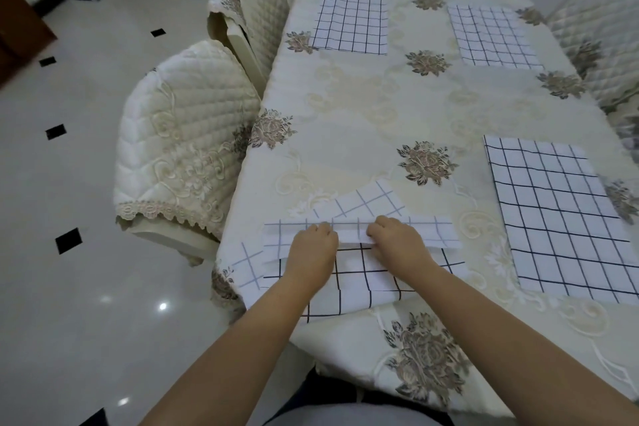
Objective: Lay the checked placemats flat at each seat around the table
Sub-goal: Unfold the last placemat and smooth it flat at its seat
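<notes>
Desk under a cream flowered cloth. Three checked mats flat on it: far left, far right, near right. Fourth mat at near left corner, part folded.

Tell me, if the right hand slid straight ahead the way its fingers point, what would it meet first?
Probably the folded-over flap of the checked placemat that the right hand grips; beyond it, bare tablecloth.
</notes>
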A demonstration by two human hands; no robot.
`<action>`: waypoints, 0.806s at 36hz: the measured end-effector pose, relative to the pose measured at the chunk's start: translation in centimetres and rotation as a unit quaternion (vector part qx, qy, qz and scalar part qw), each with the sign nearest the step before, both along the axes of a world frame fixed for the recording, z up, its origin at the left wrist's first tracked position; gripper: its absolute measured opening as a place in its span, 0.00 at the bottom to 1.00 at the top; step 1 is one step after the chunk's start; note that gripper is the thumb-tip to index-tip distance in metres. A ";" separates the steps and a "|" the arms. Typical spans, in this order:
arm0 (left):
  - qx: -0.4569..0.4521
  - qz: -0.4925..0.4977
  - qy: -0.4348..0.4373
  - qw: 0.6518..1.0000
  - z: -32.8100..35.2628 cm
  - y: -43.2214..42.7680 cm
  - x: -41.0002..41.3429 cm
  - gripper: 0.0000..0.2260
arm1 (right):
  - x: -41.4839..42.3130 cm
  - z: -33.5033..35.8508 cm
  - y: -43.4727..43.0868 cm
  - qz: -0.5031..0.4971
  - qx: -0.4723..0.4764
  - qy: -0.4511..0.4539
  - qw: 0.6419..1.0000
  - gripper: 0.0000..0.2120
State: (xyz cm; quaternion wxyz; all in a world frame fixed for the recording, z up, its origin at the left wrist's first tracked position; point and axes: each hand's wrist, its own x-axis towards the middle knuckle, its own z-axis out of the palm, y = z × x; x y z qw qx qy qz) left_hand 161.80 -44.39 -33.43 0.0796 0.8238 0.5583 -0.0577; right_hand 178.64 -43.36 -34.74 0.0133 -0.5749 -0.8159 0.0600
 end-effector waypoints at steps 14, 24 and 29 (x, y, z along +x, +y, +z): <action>0.182 0.025 -0.079 0.980 12.4 7.8 0.2 0.14 | 3.1 13.5 5.8 -0.110 0.137 0.052 0.983 0.11; 0.278 -0.003 -0.106 0.955 23.2 13.7 3.1 0.14 | 5.8 24.9 10.1 -0.123 0.249 0.057 0.959 0.12; 0.307 0.009 -0.086 0.948 28.1 15.5 4.6 0.16 | 6.6 29.8 11.2 -0.135 0.296 0.050 0.944 0.13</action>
